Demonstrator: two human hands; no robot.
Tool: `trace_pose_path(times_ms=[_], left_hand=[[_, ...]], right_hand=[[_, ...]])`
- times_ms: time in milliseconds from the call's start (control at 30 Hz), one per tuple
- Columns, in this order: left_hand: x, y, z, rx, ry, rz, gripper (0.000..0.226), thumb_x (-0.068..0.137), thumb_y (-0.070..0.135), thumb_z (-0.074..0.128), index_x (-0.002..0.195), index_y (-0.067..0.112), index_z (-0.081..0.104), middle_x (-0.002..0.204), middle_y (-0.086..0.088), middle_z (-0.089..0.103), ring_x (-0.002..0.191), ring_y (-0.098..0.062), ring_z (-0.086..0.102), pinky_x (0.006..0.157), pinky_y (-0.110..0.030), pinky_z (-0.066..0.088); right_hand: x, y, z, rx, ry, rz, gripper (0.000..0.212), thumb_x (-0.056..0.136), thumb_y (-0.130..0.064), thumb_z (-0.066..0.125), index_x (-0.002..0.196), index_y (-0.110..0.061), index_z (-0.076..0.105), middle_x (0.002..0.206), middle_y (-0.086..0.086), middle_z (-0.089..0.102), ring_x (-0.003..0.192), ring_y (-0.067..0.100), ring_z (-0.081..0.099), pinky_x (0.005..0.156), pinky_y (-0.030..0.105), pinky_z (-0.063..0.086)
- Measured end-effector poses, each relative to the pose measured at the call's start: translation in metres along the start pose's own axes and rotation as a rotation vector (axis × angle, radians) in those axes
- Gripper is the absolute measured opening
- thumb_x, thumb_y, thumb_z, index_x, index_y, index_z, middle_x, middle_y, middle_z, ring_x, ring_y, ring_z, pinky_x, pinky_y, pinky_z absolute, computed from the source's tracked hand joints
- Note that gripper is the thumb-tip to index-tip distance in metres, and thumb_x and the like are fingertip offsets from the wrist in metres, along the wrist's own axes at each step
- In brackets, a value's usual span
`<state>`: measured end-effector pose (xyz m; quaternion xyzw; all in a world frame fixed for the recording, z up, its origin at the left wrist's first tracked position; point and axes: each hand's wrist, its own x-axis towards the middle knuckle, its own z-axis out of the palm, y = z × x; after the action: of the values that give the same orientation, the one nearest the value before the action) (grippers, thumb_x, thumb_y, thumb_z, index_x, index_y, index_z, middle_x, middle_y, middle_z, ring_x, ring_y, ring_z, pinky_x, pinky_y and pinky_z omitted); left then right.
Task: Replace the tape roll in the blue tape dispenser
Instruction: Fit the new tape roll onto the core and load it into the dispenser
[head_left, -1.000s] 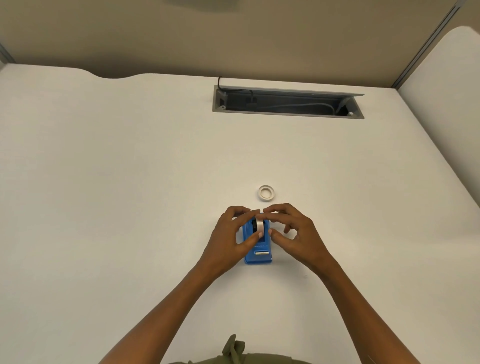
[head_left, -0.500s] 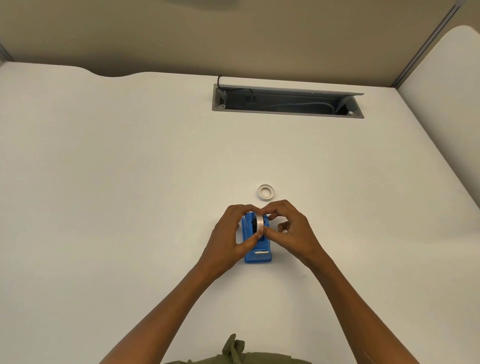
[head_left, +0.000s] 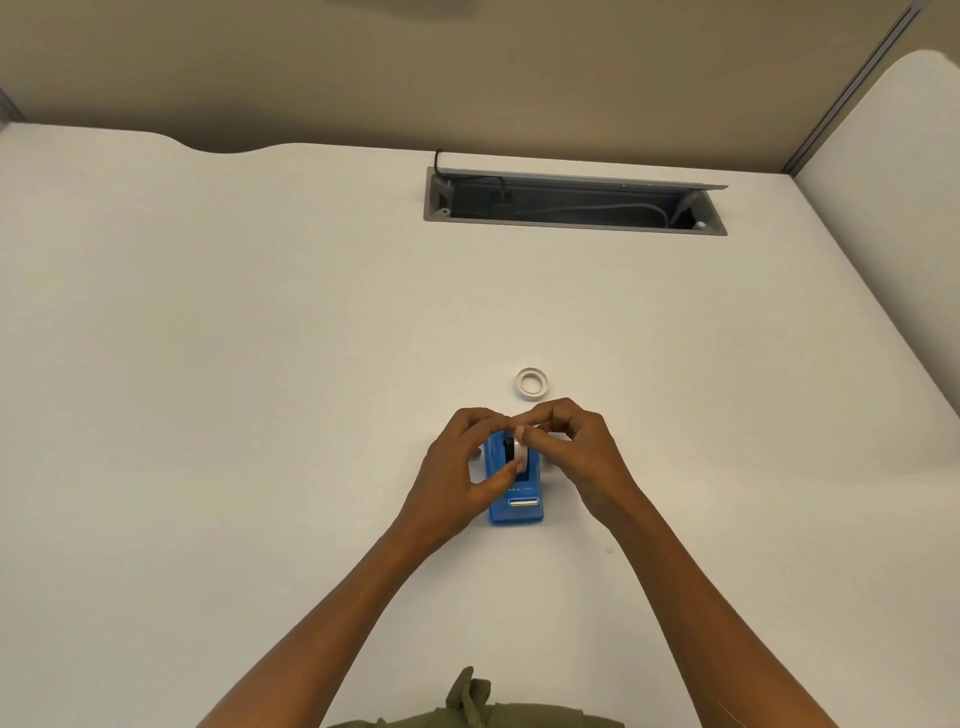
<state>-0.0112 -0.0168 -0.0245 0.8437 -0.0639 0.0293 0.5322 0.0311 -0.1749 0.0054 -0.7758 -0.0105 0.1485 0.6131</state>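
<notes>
Nearest the camera, a fold of olive-green clothing (head_left: 470, 699) shows at the bottom edge, with both bare forearms reaching forward over the white desk (head_left: 208, 415). The blue tape dispenser (head_left: 515, 499) stands on the desk between the hands. The left hand (head_left: 462, 467) pinches the tape roll (head_left: 518, 448) seated upright in the dispenser's cradle, thumb on its near side; the right hand (head_left: 582, 457) curls in, fingertips meeting the roll's top. Just beyond lies an empty tape core (head_left: 533, 383), flat. Farther back is an open cable tray (head_left: 574, 203).
</notes>
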Motion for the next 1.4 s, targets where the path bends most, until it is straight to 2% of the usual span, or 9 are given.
trace_pose_path(times_ms=[100,200,333,467,600,833,1067,1200,1400], left_hand=[[0.001,-0.001,0.001,-0.007,0.004,-0.012,0.033,0.082,0.035,0.065,0.11,0.044,0.05,0.108,0.029,0.046,0.104,0.008,0.048,0.082,-0.006,0.044],[0.001,-0.001,0.002,-0.01,0.011,-0.037,0.03,0.084,0.033,0.064,0.113,0.035,0.055,0.108,0.021,0.049,0.102,0.004,0.05,0.081,-0.01,0.046],[0.001,0.001,0.001,-0.031,0.014,-0.031,0.03,0.084,0.031,0.064,0.11,0.04,0.054,0.109,0.016,0.05,0.103,0.004,0.05,0.082,-0.011,0.045],[0.0,-0.001,0.002,-0.017,0.01,-0.038,0.037,0.082,0.027,0.067,0.118,0.029,0.056,0.111,0.012,0.05,0.105,0.001,0.05,0.086,-0.015,0.045],[0.0,-0.003,0.002,0.007,-0.005,-0.033,0.043,0.081,0.028,0.068,0.121,0.029,0.054,0.113,0.012,0.048,0.106,-0.002,0.05,0.09,-0.023,0.047],[-0.002,0.001,0.001,-0.068,-0.002,-0.062,0.049,0.076,0.041,0.065,0.12,0.039,0.042,0.117,0.022,0.049,0.109,0.006,0.049,0.086,-0.006,0.042],[-0.002,0.002,-0.001,-0.025,-0.003,0.003,0.043,0.079,0.031,0.066,0.106,0.056,0.043,0.11,0.027,0.049,0.106,0.001,0.05,0.084,-0.018,0.048],[-0.002,0.001,-0.002,-0.015,-0.007,0.008,0.045,0.078,0.031,0.065,0.107,0.057,0.043,0.111,0.027,0.048,0.105,0.002,0.05,0.083,-0.016,0.047],[-0.001,0.001,-0.002,-0.017,-0.011,0.0,0.04,0.078,0.03,0.066,0.111,0.047,0.048,0.111,0.023,0.049,0.105,0.002,0.05,0.083,-0.017,0.048]], right_hand=[[-0.003,0.0,-0.004,-0.008,-0.022,-0.047,0.019,0.083,-0.017,0.068,0.102,-0.021,0.07,0.105,0.0,0.071,0.096,0.015,0.063,0.084,0.024,0.05],[-0.008,0.001,-0.01,-0.02,-0.059,-0.135,0.023,0.085,-0.01,0.065,0.093,-0.031,0.071,0.107,-0.006,0.068,0.101,0.004,0.061,0.077,0.017,0.053],[-0.012,0.006,-0.013,-0.132,-0.04,-0.219,0.035,0.084,0.0,0.06,0.087,-0.033,0.073,0.113,-0.009,0.059,0.108,0.0,0.056,0.07,0.02,0.052],[-0.012,0.011,-0.011,-0.206,0.01,-0.275,0.039,0.085,0.0,0.059,0.095,-0.036,0.07,0.114,-0.008,0.057,0.108,0.006,0.057,0.071,0.019,0.051],[-0.012,0.013,-0.009,-0.182,0.0,-0.249,0.045,0.085,-0.001,0.059,0.098,-0.044,0.065,0.109,-0.016,0.056,0.101,-0.001,0.057,0.071,0.017,0.052],[-0.011,0.012,-0.008,-0.214,-0.059,-0.198,0.039,0.077,-0.02,0.075,0.096,-0.05,0.059,0.108,-0.021,0.056,0.093,0.0,0.058,0.063,0.017,0.048],[-0.004,0.011,-0.002,-0.104,-0.032,-0.086,0.024,0.077,-0.011,0.071,0.094,-0.026,0.068,0.106,-0.004,0.063,0.1,0.012,0.059,0.077,0.025,0.049],[-0.001,0.01,0.0,-0.046,-0.006,-0.027,0.017,0.079,-0.009,0.069,0.096,-0.013,0.067,0.107,0.007,0.066,0.101,0.023,0.06,0.086,0.035,0.051],[-0.001,0.006,0.0,0.019,0.001,0.011,0.018,0.081,-0.017,0.07,0.098,-0.009,0.069,0.105,0.011,0.069,0.098,0.024,0.062,0.092,0.036,0.049]])
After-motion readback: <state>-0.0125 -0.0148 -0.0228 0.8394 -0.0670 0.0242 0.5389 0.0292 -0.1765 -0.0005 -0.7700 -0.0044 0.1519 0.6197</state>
